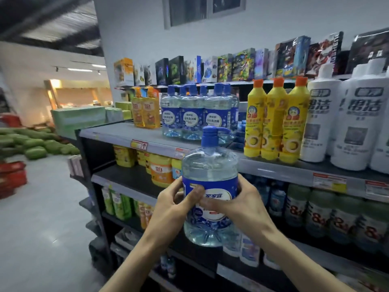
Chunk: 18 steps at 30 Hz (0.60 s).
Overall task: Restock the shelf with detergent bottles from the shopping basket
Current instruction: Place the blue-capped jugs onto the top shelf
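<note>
Two hands on one item: a clear round detergent bottle with blue pump cap and blue label (210, 163). It is held upright in the air in front of the grey shelf board (117, 133), base below board level. Not on the shelf yet.

Left hand (171, 204) wraps the label band from its side, thumb across the front. Right hand (242, 204) mirrors it. Grip on both sides is closed round the bottle's waist. Two-handed probably because the bottle is fat, full of liquid and likely slick. Holding at the waist keeps the pump clear, and the label faces the person.

Target looks obvious: a cluster of matching clear blue-capped bottles (191, 114) stands on that board, with bare board in front and to the left. Yellow orange-capped bottles (273, 123) sit just right of the cluster, amber bottles (145, 110) to its left, tall white bottles (347, 123) further right.

Step in hand, my read: lift over the shelf lip and set down in front of the matching row, label forward. Risk: pump head clipping neighbours or shoving the front row back.

Shopping basket not in view.
</note>
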### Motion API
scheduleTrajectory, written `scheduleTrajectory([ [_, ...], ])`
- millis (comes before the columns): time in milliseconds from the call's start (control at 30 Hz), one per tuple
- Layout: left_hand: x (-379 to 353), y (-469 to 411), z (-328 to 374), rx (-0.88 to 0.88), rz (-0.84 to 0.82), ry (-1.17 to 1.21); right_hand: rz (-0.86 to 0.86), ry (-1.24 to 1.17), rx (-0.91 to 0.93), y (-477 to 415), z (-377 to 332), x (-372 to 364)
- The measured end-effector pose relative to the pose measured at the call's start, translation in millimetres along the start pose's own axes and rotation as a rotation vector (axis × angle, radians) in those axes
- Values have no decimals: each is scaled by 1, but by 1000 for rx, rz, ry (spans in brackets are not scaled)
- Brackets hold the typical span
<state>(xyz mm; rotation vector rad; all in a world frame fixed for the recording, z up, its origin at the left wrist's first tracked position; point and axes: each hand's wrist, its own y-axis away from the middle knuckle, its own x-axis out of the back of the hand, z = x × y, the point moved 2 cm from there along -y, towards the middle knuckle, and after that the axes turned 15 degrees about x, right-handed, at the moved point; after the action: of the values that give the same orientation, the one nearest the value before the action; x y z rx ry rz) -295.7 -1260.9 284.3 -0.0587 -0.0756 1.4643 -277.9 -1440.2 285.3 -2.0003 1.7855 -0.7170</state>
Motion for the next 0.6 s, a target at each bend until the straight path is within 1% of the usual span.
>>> scheduleTrajectory([
  [267,27,-77,40,-139,76,12,-52,-10,150,-106,14,-6],
  [467,43,-125,58,-243,69,2,-52,-4,257,-160,19,-4],
  [600,53,-159,65,-326,31,-11,-27,29,309,-192,25,-8],
])
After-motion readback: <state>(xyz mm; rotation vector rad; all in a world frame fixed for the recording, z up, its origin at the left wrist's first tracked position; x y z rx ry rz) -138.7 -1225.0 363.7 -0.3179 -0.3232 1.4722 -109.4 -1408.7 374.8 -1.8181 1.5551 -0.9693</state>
